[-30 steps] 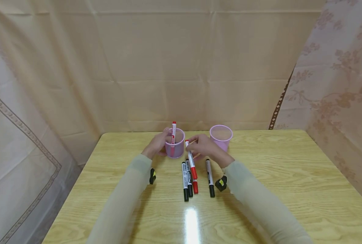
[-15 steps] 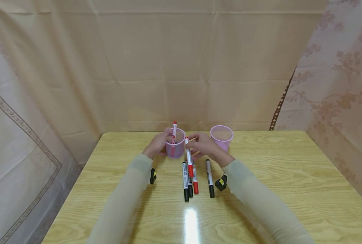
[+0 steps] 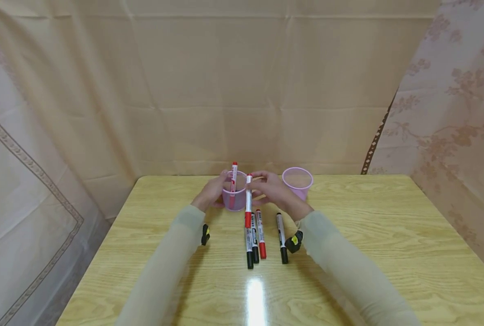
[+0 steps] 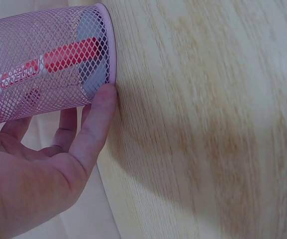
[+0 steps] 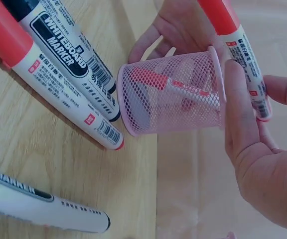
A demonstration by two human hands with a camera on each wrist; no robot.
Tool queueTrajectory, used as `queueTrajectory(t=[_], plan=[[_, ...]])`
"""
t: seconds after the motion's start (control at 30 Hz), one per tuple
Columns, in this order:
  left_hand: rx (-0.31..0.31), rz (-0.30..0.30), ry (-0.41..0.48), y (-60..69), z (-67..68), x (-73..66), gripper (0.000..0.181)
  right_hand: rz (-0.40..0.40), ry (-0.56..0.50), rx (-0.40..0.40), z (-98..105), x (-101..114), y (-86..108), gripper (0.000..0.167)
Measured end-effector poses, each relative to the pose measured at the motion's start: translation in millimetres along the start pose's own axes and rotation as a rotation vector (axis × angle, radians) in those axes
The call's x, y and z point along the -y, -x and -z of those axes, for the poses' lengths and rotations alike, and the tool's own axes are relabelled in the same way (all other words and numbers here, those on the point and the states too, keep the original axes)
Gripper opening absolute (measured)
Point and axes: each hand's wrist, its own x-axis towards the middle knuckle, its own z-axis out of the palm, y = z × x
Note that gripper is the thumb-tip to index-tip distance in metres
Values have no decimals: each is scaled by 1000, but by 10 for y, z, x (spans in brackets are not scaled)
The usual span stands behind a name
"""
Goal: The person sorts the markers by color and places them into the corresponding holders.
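The right hand (image 3: 272,188) pinches a red-capped marker (image 3: 248,197) near the mesh cup (image 3: 240,202) (1 pen (image 3: 234,174) inside) the left hand (image 3: 211,192) holds.

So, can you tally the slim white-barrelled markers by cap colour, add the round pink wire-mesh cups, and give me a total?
White-barrelled markers with red caps: 3
White-barrelled markers with black caps: 3
Round pink wire-mesh cups: 2
Total: 8
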Motion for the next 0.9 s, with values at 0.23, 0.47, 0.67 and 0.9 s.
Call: queueTrajectory(t=[0.23,0.47,0.67,0.9], plan=[[-8,8,-2,-28,-5,14,69,84,-102,-66,-21,8,-51,52],[-10,-2,2,-13,-20,4,68,98,-142,-88,-40,-3,-74,48],[-12,2,-7,-7,-20,1,69,139,-169,-123,-50,8,-75,48],[-16,-3,-26,-7,-17,3,68,143,-230,-154,-64,37,-60,49]])
